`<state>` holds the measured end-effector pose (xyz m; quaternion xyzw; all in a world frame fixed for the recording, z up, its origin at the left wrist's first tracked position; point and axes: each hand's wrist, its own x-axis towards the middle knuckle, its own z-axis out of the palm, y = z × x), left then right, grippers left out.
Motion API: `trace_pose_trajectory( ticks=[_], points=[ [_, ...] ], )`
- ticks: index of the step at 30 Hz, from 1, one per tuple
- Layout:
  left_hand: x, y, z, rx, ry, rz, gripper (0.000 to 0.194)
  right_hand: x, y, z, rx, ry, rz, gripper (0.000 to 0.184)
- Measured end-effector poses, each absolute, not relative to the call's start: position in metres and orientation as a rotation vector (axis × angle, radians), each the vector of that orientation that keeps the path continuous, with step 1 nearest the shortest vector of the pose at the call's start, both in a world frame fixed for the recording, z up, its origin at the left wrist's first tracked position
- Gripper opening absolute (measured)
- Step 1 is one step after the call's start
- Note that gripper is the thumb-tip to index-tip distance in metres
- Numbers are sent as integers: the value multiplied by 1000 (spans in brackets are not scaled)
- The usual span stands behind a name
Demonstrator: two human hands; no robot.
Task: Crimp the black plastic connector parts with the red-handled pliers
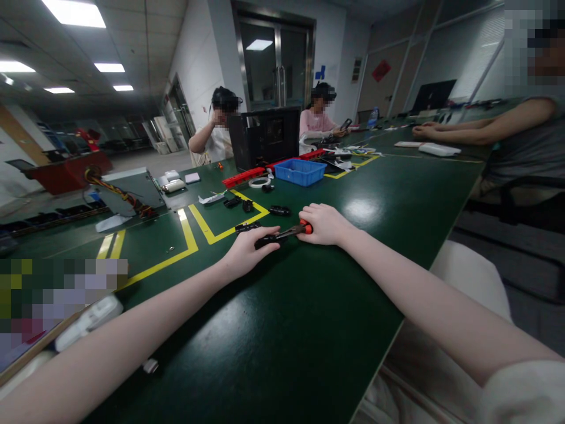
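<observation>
My left hand (247, 250) is closed around a small black part (267, 240), thumb and fingers pinching it just above the green table. Red-handled pliers (305, 227) are gripped in my right hand (324, 225), and their metal jaws point left to the black part's right end. Whether the jaws are closed on it is too small to tell. Another black piece (247, 227) lies right behind my left hand. Farther back, a separate black piece (279, 210) rests on the table by the corner of the yellow tape (220, 237).
A blue tray (300, 172) stands behind my hands, with red strips (245, 177) and a black case (265, 138) beyond. At left are a metal box with cables (128, 188) and a white power strip (90, 321). Other people sit across and at right.
</observation>
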<state>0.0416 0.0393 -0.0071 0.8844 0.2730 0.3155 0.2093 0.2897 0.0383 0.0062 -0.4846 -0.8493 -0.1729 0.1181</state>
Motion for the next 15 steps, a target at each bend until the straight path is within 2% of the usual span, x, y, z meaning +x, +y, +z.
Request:
trace_pose_trajectory(
  ticks=[6,12,15],
  points=[
    [44,37,-10,2489,798,972,52,290,38,8,-1395,-2471,-524,24],
    [45,35,-7,2521,805,979,33,293,40,6,-1360,-2478,-528,23],
    [45,35,-7,2536,794,954,32,295,41,5,-1344,-2485,-519,24]
  ],
)
